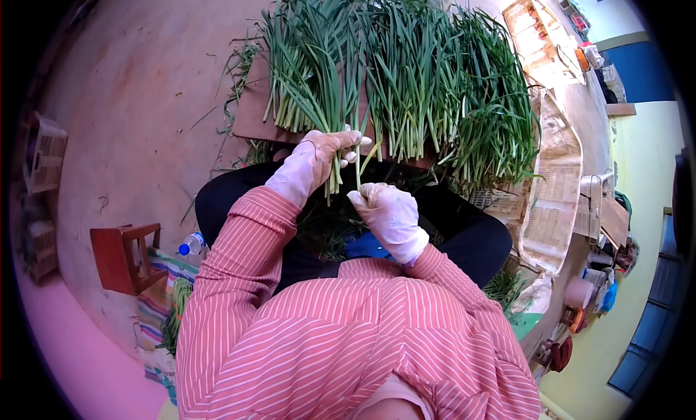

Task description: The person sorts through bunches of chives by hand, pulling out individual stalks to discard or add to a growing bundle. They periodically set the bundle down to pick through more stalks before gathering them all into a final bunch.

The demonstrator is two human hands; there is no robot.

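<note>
Both my hands wear pale, stained gloves. My left hand (317, 157) is wrapped round the lower stems of a bunch of long green stalks (319, 104) that look like garlic chives. Their cut-looking pale ends stick out below the fist. One single stalk (358, 162) stands apart from the bunch, to its right, and the fingers of my right hand (391, 215) pinch its lower end. A yellowish leaf (371, 156) bends out beside that stalk. Just beyond my hands, thick rows of the same stalks (413, 79) lie on a low brown board (250, 108).
Trimmed green bits (322, 228) lie in and around my lap between my knees. To the left are a small brown wooden stool (127, 259) and a water bottle (192, 244). A worn woven sheet (554, 195) lies on the right, near crates and pots along the wall.
</note>
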